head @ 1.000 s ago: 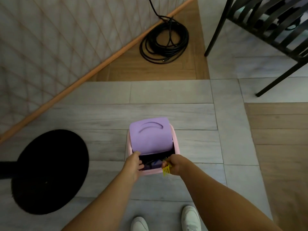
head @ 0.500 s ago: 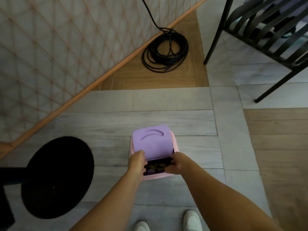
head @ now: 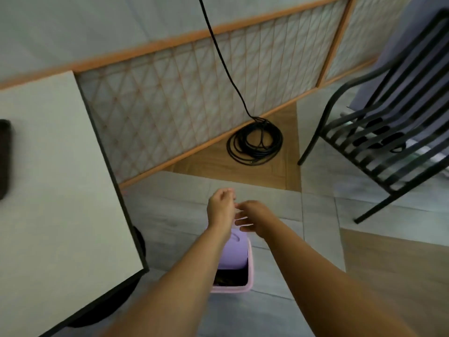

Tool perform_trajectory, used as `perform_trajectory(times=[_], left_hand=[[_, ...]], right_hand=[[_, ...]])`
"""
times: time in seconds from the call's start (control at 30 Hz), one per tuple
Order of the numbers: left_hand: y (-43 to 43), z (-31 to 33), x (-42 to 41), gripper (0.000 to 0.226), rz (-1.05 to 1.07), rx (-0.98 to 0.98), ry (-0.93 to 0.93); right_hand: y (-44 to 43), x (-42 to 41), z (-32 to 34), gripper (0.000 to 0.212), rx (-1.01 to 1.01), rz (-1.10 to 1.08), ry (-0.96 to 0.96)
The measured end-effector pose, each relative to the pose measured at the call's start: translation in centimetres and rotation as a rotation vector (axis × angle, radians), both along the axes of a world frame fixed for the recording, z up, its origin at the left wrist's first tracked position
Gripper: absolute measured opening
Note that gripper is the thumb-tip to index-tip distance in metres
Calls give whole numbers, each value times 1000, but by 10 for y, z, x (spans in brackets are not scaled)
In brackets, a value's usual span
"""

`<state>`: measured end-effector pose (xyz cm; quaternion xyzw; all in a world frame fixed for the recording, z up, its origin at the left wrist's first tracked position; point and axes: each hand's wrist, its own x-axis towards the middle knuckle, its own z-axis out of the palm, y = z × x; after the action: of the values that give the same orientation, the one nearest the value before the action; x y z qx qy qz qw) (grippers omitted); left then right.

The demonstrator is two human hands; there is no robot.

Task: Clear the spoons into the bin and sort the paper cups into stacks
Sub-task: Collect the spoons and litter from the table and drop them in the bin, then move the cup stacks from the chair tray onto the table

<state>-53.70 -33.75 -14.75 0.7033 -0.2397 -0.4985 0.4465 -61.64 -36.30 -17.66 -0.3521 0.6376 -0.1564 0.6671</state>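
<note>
- The bin, pink with a purple swing lid, stands on the floor just off the near right corner of the worktop. The left forearm crosses in front of its left side.
- The lid is tilted, and a dark gap shows on the side towards the person. Something dim lies inside, but I cannot tell whether it is spoons.
- The left hand hovers above the bin's far edge, back towards the camera. Its fingers are loosely curled and nothing shows in them.
- The right hand is just beside it, with blurred fingers spread fairly straight towards the left hand. It also holds nothing that I can see.
- With both hands bare over the bin, I judge this round of spoon disposal to be done. Whether more spoons wait elsewhere cannot be told from here.
- No spoon is in view outside the bin, and no paper cup is in view anywhere.
- The visible part of the worktop shows only a dark object, cut off at its left edge, and I cannot tell what it is.
- The cup sorting appears to be still ahead. Nothing here shows stacks started, so I judge the task to be partway at most.
- A coiled black cable lies by the wall, and a black slatted chair stands to the right. Both are well apart from the bin.
</note>
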Motion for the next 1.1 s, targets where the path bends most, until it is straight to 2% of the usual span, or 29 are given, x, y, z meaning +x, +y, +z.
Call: perform_trajectory(times=[0.13, 0.27, 0.5, 0.83, 1.1], left_hand=[[7, 79, 17, 24, 57, -207, -35], [30, 152, 57, 27, 132, -394, -102], [100, 226, 150, 20, 294, -534, -253], [285, 279, 318, 14, 580, -529, -403], [417, 277, 437, 10, 758, -452, -451]], right_hand=[[1, 22, 83, 29, -189, 140, 20], [18, 58, 159, 23, -393, 267, 62], [75, 140, 242, 26, -647, 541, 150], [225, 315, 311, 27, -827, 845, 127], [335, 437, 332, 27, -900, 1043, 75]])
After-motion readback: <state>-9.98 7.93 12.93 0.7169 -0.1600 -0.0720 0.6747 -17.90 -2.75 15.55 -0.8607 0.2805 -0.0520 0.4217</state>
